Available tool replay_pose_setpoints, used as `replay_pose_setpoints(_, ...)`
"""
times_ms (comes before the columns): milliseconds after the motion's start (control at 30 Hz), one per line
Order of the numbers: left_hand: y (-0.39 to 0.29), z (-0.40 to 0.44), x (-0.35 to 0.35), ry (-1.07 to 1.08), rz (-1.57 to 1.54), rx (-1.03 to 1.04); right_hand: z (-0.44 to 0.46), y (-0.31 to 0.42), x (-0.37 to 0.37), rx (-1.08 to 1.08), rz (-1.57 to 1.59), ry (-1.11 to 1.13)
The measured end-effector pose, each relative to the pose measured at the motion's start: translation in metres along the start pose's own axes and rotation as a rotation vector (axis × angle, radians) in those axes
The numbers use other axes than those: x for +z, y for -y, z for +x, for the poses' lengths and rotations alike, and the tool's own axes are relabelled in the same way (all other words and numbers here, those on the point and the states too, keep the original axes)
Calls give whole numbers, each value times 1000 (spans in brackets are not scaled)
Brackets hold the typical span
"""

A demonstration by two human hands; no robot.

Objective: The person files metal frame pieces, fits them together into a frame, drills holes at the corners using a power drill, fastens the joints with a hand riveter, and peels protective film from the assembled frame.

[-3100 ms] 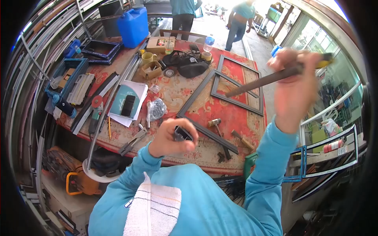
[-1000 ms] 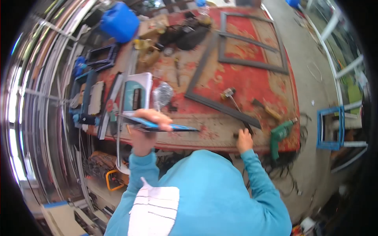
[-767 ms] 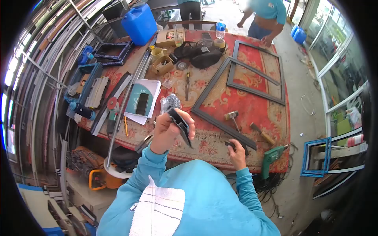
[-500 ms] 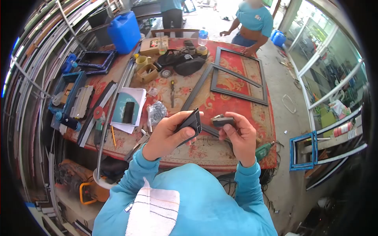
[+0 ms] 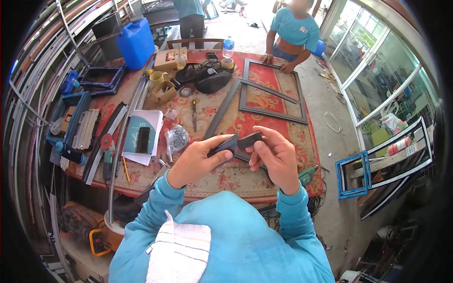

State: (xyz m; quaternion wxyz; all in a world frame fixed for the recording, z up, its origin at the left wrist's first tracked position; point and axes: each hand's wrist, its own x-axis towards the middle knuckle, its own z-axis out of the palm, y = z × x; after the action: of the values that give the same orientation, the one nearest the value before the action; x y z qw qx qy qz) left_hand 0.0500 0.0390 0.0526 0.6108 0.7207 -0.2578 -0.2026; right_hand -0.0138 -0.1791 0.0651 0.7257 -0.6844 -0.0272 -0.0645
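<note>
My left hand [image 5: 196, 162] is closed around a dark grey metal frame profile [image 5: 225, 147], its angled cut end facing right. Whether this profile joins the long dark bar [image 5: 222, 111] behind it I cannot tell. In my right hand [image 5: 277, 160], thumb and fingers pinch a small dark block-like piece [image 5: 249, 140]. The block sits right at the profile's cut end; whether they touch is unclear. Beyond my hands, a dark rectangular frame [image 5: 273, 114] lies on the table, with a long bar across it.
A patterned red cloth covers the table [image 5: 217, 181]. On it lie a screwdriver [image 5: 194, 115], a bag of small parts [image 5: 177, 137], papers with a phone [image 5: 143, 140], a green drill [image 5: 307, 175] and an angle grinder [image 5: 108, 153]. Opposite, a co-worker [image 5: 293, 35] touches the frame.
My right hand has brought the small block leftward to the profile's end and turned it. The co-worker now has both hands at the frame. The whole view has shifted slightly.
</note>
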Motion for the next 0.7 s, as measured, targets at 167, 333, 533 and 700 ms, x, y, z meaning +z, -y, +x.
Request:
replay_pose_setpoints(167, 14, 9, 4, 80, 51, 68, 2, -8, 1, -25, -40, -54)
replay_pose_setpoints(333, 7, 16, 11, 100, 38, 5, 4, -22, 1, -80, -77, -147)
replay_pose_setpoints(533, 10, 26, 23, 131, 44, -88, 3, -50, -10, -101, -172, -182)
replay_pose_setpoints(700, 33, 38, 38, 32, 74, 259, -3, -67, -7, -124, -116, -143)
